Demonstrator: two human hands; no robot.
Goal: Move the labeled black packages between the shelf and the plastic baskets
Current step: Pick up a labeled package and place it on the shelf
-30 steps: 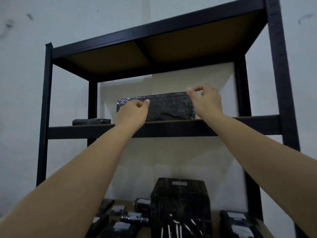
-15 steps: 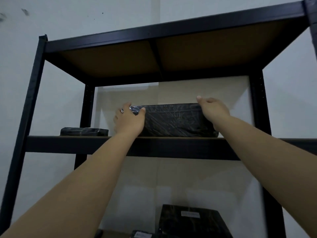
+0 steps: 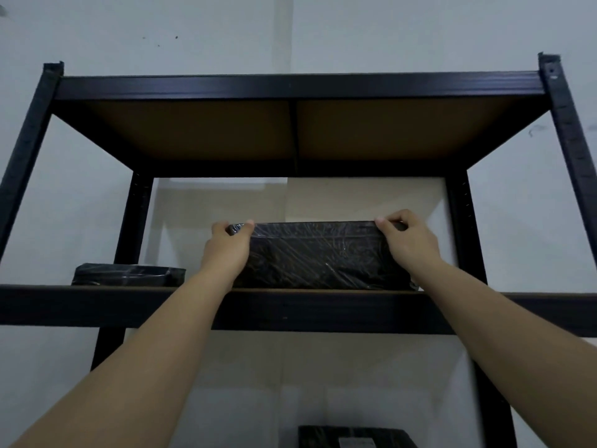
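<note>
A large black package (image 3: 319, 257) wrapped in shiny film stands on the upper shelf board (image 3: 290, 313) of a black metal rack. My left hand (image 3: 226, 250) grips its top left corner, thumb on the front face. My right hand (image 3: 408, 242) grips the top right corner the same way. The package's bottom edge rests on the board. No label shows on its front face.
A flatter black package (image 3: 129, 275) lies on the same board to the left. Another black package with a white label (image 3: 357, 438) sits on the level below, at the frame's bottom edge. The top shelf (image 3: 297, 88) is just overhead. Rack posts (image 3: 568, 140) stand on both sides.
My view has tilted upward, so the rack's top shelf fills more of the frame. Both hands have closed from a loose touch into a firm grip on the package's top corners.
</note>
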